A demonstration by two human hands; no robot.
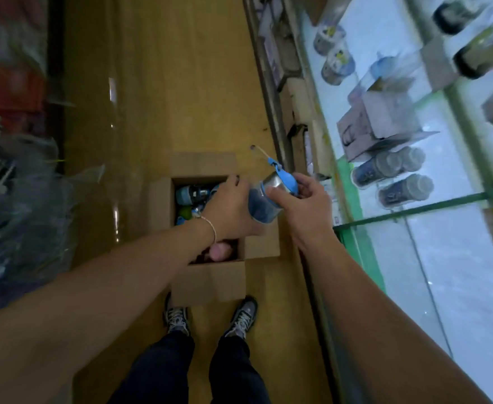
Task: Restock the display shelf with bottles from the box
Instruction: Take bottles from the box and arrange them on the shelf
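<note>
Bottle [265, 199] with a blue lid sits clamped between both hands — left hand [230, 205], right hand [303, 205] — above the open cardboard box [210, 281] on the floor, beside the display shelf [414, 243].

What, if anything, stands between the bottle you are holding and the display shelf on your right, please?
Nothing visible does. The bottle, held by both the left hand and the right hand above the box, has open air toward the shelf, where bare space shows beside the bottles already lying there.
</note>
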